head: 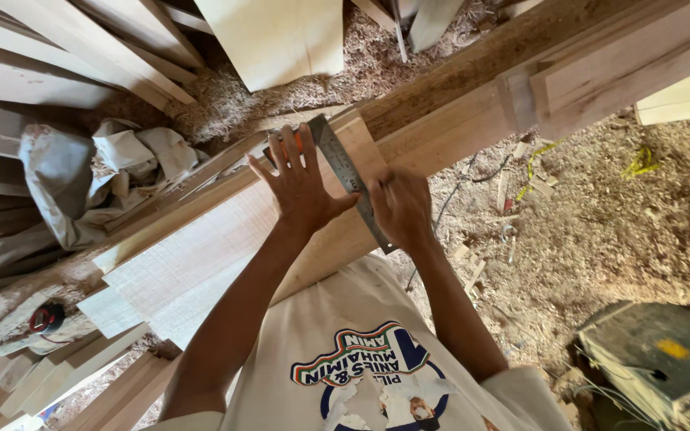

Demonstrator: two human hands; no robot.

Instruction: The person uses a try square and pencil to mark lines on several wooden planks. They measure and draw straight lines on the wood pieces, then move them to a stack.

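I see my left hand spread flat, fingers splayed wide, pressing down on a steel try square just left of the blade at the centre of the frame. It grips nothing, only holds the square against the wooden board that runs from lower left toward centre. My right hand sits just right of the blade with fingers curled tight, pinched at the blade's edge (whatever it holds is too small to tell). The board butts against a heavier timber beam climbing to the upper right. Sawdust covers the ground at right, a crumpled sack lies at left, and a dark box sits lower right.
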